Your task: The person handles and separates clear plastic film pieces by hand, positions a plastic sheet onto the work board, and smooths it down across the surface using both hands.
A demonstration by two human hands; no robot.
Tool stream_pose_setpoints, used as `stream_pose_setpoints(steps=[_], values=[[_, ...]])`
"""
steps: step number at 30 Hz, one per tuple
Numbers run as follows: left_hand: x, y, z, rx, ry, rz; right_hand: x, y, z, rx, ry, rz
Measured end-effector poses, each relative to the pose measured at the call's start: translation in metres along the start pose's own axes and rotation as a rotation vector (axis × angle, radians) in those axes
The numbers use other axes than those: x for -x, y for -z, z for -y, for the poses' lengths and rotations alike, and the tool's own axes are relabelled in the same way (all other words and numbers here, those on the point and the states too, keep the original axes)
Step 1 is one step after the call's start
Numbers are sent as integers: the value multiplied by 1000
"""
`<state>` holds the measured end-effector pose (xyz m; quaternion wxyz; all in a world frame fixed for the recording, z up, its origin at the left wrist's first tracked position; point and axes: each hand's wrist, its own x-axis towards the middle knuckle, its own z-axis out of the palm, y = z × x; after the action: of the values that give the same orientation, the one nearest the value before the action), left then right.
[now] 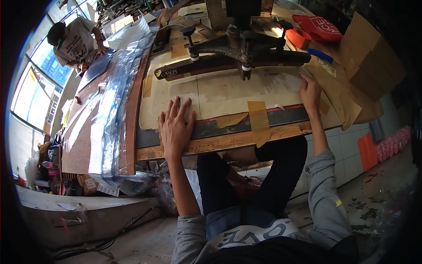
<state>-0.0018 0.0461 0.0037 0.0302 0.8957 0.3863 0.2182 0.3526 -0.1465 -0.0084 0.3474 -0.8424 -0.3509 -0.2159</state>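
Note:
My left hand (176, 127) lies flat with spread fingers on the front left part of a pale, worn sheet (220, 99) that covers the work table. At the sheet's right end is my right hand (310, 94), its index finger stretched forward and the other fingers loosely bent. I make out nothing held in either hand. Above the sheet, in front of both hands, hangs a dark metal press head (239, 44) with black knobs and a long dark bar (272, 60). Brown tape (258, 123) runs over the table's front edge between my hands.
Clear plastic film (118, 105) lies on the brown table at left, where another person (79, 44) works. On the right are a red bag (318, 27), an orange tape roll (299, 38), a blue-handled tool (320, 55) and a cardboard box (371, 53). The wooden table edge (211, 143) is nearest me.

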Motion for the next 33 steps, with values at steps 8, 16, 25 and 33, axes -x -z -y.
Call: stream_pose_setpoints(steps=[8,16,25,33], values=[[0,1,-1,19,15,-1,-1,1,-5,-164,-150,3],[0,0,0,17,7,-27,1,-1,-10,-287,-141,1],[0,2,-1,13,5,9,4,16,27,-594,-355,-155],[-2,2,-3,15,32,-18,18,45,28,-467,-429,32]])
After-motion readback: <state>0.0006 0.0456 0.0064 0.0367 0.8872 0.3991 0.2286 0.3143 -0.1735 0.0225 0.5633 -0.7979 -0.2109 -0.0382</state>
